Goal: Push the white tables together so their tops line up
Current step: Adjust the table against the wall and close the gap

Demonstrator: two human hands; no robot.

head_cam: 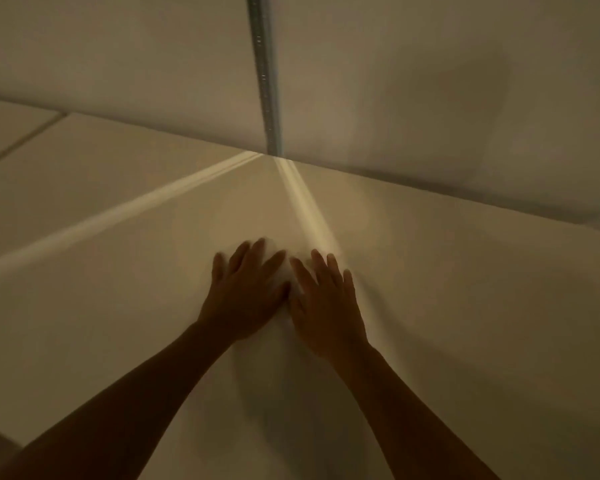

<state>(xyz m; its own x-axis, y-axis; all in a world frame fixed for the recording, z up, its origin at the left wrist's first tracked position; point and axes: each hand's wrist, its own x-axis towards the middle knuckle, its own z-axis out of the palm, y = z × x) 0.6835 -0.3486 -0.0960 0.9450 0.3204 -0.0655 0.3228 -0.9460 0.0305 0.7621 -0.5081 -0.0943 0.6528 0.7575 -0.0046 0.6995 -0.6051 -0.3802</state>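
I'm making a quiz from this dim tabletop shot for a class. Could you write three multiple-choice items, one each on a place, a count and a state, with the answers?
1. Where do the hands lie?
A. On the white tabletop, side by side
B. On the wall
C. On the metal strip

2. How many pale light streaks fan out over the tabletop from the wall?
A. None
B. Two
C. Five

3. How are the fingers?
A. Curled into fists
B. Pinching a cloth
C. Spread flat, palms down

Answers:
1 A: the left hand and right hand rest next to each other on the tabletop, short of the wall.
2 B: one streak runs left, another streak runs toward the hands, both from below the metal strip.
3 C: the fingers are straight and splayed, holding nothing.
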